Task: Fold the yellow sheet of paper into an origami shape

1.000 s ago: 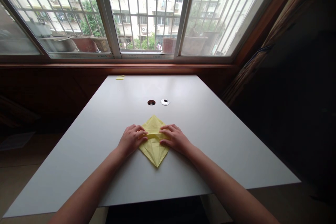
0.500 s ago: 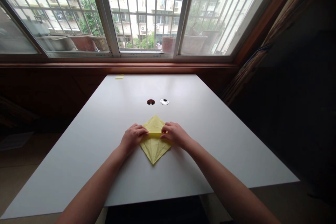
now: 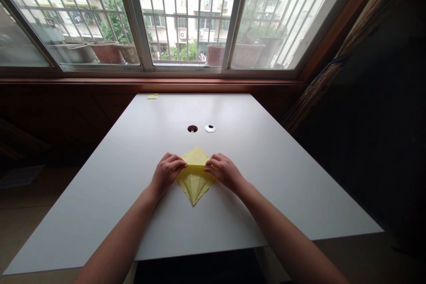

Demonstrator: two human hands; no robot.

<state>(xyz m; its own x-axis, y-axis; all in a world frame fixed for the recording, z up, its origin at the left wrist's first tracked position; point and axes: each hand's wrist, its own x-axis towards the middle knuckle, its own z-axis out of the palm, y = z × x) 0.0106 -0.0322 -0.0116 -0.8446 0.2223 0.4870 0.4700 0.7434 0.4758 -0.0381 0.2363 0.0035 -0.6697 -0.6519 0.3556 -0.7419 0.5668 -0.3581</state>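
A yellow folded paper, diamond-shaped with creases fanning toward its near tip, lies on the white table in front of me. My left hand grips the paper's left corner, fingers curled and pinching at the horizontal fold across its middle. On the other side, my right hand pinches the right corner at the same fold. The paper's far tip points toward the window, and the near part is slightly raised between my hands.
A round cable hole and a white cap sit just beyond the paper. A small yellow scrap lies at the table's far edge. Barred windows run behind; dark curtain on the right.
My fingers went from lying flatter on the paper to pinching its side corners at the middle fold. The lower flap has drawn in, so the near tip sits closer to my hands.
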